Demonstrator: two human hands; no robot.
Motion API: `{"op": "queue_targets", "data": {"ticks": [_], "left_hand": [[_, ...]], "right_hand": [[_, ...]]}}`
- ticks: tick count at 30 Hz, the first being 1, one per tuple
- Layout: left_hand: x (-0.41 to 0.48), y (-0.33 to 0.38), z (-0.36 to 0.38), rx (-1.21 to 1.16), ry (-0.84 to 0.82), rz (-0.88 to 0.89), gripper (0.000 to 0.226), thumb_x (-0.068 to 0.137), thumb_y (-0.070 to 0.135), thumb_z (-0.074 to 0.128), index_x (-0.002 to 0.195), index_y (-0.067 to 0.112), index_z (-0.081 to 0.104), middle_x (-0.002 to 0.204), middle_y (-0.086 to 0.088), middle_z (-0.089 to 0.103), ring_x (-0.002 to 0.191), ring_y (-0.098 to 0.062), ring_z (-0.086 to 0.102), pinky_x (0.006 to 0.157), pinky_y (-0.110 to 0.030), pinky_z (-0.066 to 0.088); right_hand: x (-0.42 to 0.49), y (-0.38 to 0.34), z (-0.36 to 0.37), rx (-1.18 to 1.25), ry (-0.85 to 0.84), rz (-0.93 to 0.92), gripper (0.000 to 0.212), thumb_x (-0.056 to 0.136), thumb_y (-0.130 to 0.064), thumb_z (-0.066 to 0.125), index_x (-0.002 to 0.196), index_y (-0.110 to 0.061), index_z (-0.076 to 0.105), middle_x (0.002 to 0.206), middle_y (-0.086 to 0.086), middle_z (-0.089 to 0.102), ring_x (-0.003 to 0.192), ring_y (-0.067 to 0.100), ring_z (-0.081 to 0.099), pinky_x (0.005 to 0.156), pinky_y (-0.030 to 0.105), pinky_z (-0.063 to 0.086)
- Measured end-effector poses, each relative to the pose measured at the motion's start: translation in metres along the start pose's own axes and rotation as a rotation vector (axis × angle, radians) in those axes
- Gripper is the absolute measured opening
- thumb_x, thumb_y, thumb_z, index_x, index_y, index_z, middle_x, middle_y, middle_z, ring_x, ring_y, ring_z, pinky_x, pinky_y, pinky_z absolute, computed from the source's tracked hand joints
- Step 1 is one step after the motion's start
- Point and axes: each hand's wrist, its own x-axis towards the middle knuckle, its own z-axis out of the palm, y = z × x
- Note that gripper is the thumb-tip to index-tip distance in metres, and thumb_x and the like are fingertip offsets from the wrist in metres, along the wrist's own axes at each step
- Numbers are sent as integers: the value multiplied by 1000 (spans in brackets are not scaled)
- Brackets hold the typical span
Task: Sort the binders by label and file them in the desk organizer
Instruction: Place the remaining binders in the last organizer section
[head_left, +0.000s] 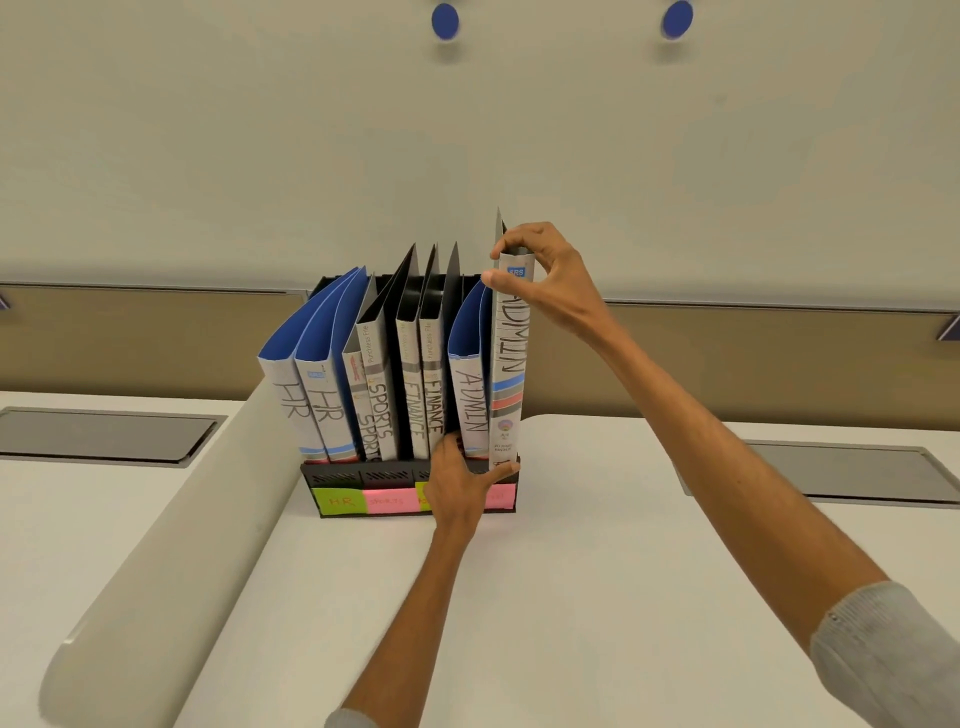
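Handwritten black capitals on white paper spines name the HR binders (293, 410), SPORTS binders (383, 410), FINANCE binders (434, 405) and ADMIN binders (511, 338), two each. Grey spines (370, 343) carry printed "Punchless File". The green sticky note (340, 501) reads HR, the pink sticky note (387, 501) SPORTS.

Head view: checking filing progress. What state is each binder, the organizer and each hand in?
HR binders, filed, leaning, leftmost slot.
SPORTS binders, filed, second slot.
FINANCE binders, filed, third slot.
Filed ADMIN binder, in rightmost slot.
Held ADMIN binder, upright, standing higher than the rest.
Right hand, pinches that binder's top.
Left hand, open, against the organizer's front.
Desk organizer, upright on the desk.
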Motion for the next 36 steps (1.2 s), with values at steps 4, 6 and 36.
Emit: {"op": "queue_targets", "data": {"ticks": [4, 6, 36], "left_hand": [[-2, 9, 8, -6, 81, -31, 90, 57, 65, 81, 126, 18, 48, 124, -3, 57, 115, -23, 57, 82, -48, 57], [-5, 10, 14, 61, 106, -19, 91, 62, 66, 78, 128, 13, 46, 127, -7, 53, 120, -26, 53, 82, -48, 57], [-5, 56, 38, 115, 159, -191, 105, 58, 49, 73, 138, -1, 27, 122, -18, 50, 93, -35, 62, 69, -42, 55]], "right_hand": [[-4, -6, -1, -30, -30, -59, 27, 81, -28, 77, 102, -13, 69, 115, 0, 52, 107, 6, 53, 87, 12, 48], [-7, -4, -6, -21, -13, -63, 26, 81, -26, 77, 102, -13, 68, 116, 2, 51, 109, 10, 53, 90, 16, 49], [-13, -7, 9, 71, 55, -97, 23, 75, -12, 79, 96, -9, 70, 121, 12, 50, 119, 22, 51, 95, 23, 49]]}}
